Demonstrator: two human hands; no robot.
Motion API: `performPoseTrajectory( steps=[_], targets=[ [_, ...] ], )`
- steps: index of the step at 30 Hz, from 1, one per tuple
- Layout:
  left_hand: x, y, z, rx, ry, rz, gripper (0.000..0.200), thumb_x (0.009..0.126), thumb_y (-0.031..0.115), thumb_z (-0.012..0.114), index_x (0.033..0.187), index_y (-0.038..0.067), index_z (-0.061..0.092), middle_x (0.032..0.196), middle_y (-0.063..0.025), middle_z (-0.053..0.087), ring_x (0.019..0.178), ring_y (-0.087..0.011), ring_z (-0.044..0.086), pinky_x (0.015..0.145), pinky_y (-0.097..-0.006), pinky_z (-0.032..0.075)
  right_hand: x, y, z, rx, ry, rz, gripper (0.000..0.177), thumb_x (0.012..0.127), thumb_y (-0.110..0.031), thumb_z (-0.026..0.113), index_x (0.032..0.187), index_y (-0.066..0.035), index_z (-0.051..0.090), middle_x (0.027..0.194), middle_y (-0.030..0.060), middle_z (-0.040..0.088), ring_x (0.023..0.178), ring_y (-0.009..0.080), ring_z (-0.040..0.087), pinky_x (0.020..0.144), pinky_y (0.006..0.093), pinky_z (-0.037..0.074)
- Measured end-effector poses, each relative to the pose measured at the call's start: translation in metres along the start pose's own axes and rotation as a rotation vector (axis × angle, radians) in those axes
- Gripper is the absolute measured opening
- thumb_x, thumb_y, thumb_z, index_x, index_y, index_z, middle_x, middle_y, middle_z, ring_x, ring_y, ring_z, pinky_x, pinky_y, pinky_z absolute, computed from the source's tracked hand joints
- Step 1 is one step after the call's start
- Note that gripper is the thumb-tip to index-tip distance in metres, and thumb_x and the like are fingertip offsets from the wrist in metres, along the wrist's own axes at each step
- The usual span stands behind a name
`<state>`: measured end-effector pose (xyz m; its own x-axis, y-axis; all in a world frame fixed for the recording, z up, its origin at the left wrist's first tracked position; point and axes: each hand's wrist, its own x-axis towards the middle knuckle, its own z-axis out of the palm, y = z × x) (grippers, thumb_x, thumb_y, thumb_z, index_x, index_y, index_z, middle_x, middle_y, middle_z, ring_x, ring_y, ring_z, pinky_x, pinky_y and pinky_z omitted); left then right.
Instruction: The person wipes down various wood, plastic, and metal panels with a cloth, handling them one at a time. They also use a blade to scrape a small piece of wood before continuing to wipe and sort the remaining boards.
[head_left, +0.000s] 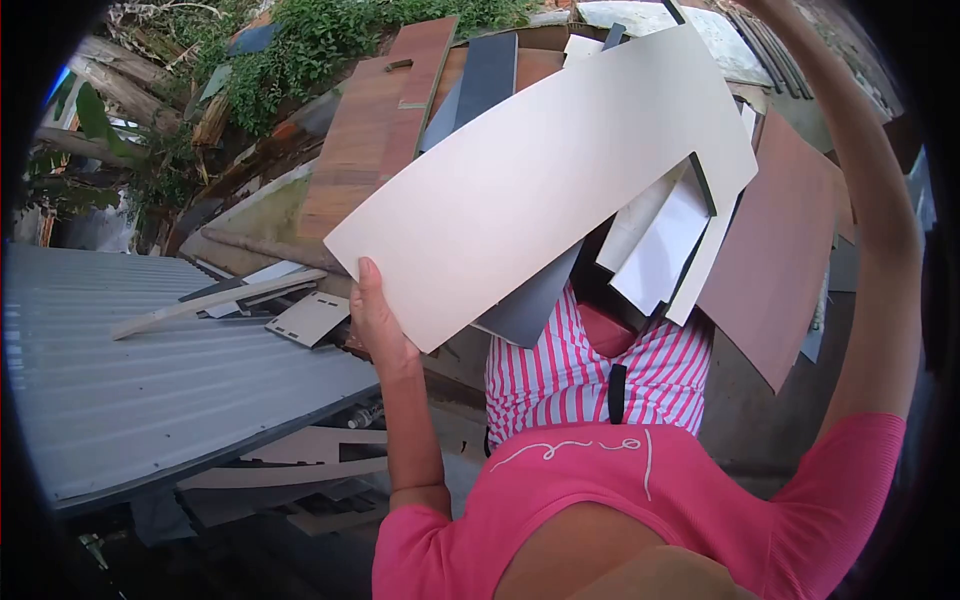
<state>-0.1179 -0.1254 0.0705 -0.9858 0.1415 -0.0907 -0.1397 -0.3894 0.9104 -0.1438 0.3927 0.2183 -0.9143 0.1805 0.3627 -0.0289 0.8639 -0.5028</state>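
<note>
A large pale cream panel [540,180] slants across the middle of the view, its far end up at the right. My left hand [376,318] is closed on the panel's lower left corner, with the thumb lying over the top face. My right forearm [860,130] reaches up past the panel's right side, and the hand itself is beyond the top edge of the picture. Beneath the panel, close to my lap, lie white offcuts [662,250] with notched edges and a dark grey board [535,300].
Wood-grain boards [365,130] and a dark board [487,75] lie beyond the panel. A brown board [775,240] leans at the right. Corrugated metal sheeting [150,370] at the left carries a wooden strip [220,303] and a small slotted panel [308,320]. Green plants [310,50] grow behind.
</note>
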Motion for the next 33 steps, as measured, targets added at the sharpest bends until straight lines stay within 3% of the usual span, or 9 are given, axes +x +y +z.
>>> performPoseTrajectory(
  steps=[2,5,11,13,16,18,25,28,33],
  targets=[
    [0.006,-0.009,-0.017,0.057,0.027,-0.028,0.053,0.094,0.036,0.046,0.126,-0.007,0.040,0.120,-0.0146,0.051,0.104,-0.0221,0.056,0.087,-0.0328,0.046,-0.021,-0.048,0.053,-0.367,0.095,-0.283,0.011,0.077,-0.002,0.063,0.088,-0.003,0.061,0.077,0.0119,0.062,0.069,0.0244,0.062,0.060,0.0346,0.050],
    [0.008,-0.020,-0.012,0.074,0.137,-0.132,0.051,0.093,0.034,0.046,0.125,-0.006,0.043,0.116,-0.0125,0.053,0.099,-0.0202,0.057,0.083,-0.0311,0.048,-0.085,-0.144,0.156,-0.186,0.063,-0.382,0.038,0.074,-0.014,0.069,0.111,-0.012,0.059,0.114,0.0109,0.055,0.102,0.0302,0.054,0.081,0.0376,0.049],
    [-0.002,-0.038,-0.016,0.275,0.184,-0.121,0.049,0.096,0.033,0.039,0.133,0.001,0.034,0.127,-0.0141,0.046,0.108,-0.0220,0.055,0.088,-0.0312,0.049,-0.174,-0.246,0.308,0.060,-0.089,-0.588,0.047,0.075,-0.022,0.063,0.120,-0.013,0.054,0.133,0.0087,0.041,0.128,0.0299,0.033,0.103,0.0507,0.027],
    [-0.007,-0.038,-0.005,0.359,0.246,-0.156,0.053,0.096,0.037,0.038,0.134,0.000,0.033,0.129,-0.0148,0.045,0.109,-0.0227,0.054,0.089,-0.0321,0.048,-0.174,-0.219,0.309,0.033,-0.092,-0.560,0.044,0.077,-0.022,0.060,0.120,-0.013,0.055,0.132,0.0099,0.042,0.128,0.0303,0.034,0.103,0.0519,0.027],
    [-0.005,-0.062,-0.033,-0.008,0.160,-0.191,0.061,0.096,0.045,0.036,0.134,-0.002,0.032,0.130,-0.0160,0.045,0.112,-0.0238,0.052,0.091,-0.0333,0.045,-0.166,-0.152,0.287,-0.165,-0.155,-0.417,0.050,0.080,-0.026,0.057,0.128,-0.014,0.048,0.136,0.0096,0.040,0.128,0.0293,0.034,0.102,0.0533,0.026],
    [-0.005,-0.069,-0.040,0.034,0.138,-0.246,0.061,0.098,0.045,0.026,0.136,-0.002,0.030,0.136,-0.0148,0.038,0.123,-0.0244,0.041,0.102,-0.0345,0.033,-0.154,-0.087,0.263,-0.333,-0.139,-0.226,0.047,0.084,-0.026,0.054,0.129,-0.013,0.046,0.139,0.0084,0.038,0.129,0.0296,0.033,0.102,0.0535,0.026],
    [-0.009,-0.069,-0.037,0.086,0.119,-0.268,0.060,0.098,0.045,0.026,0.136,-0.001,0.030,0.137,-0.0144,0.037,0.123,-0.0249,0.041,0.101,-0.0344,0.034,-0.114,0.127,0.186,-0.660,-0.039,0.481,0.051,0.087,-0.029,0.045,0.135,-0.015,0.037,0.139,0.0076,0.038,0.131,0.0318,0.031,0.098,0.0611,0.029],
    [-0.007,-0.073,-0.038,0.084,0.185,-0.307,0.061,0.097,0.046,0.026,0.136,-0.001,0.030,0.137,-0.0142,0.038,0.123,-0.0245,0.042,0.101,-0.0345,0.034,-0.122,0.142,0.175,-0.582,-0.124,0.714,0.052,0.085,-0.028,0.046,0.133,-0.009,0.041,0.136,0.0105,0.042,0.128,0.0330,0.035,0.099,0.0572,0.031],
    [-0.003,-0.078,-0.042,-0.032,0.146,-0.356,0.061,0.097,0.047,0.027,0.137,0.000,0.029,0.137,-0.0142,0.037,0.123,-0.0246,0.041,0.101,-0.0346,0.033,-0.179,0.082,0.190,-0.758,0.001,0.468,0.049,0.085,-0.022,0.046,0.130,-0.005,0.044,0.134,0.0158,0.043,0.129,0.0341,0.034,0.102,0.0514,0.029]
  ],
)
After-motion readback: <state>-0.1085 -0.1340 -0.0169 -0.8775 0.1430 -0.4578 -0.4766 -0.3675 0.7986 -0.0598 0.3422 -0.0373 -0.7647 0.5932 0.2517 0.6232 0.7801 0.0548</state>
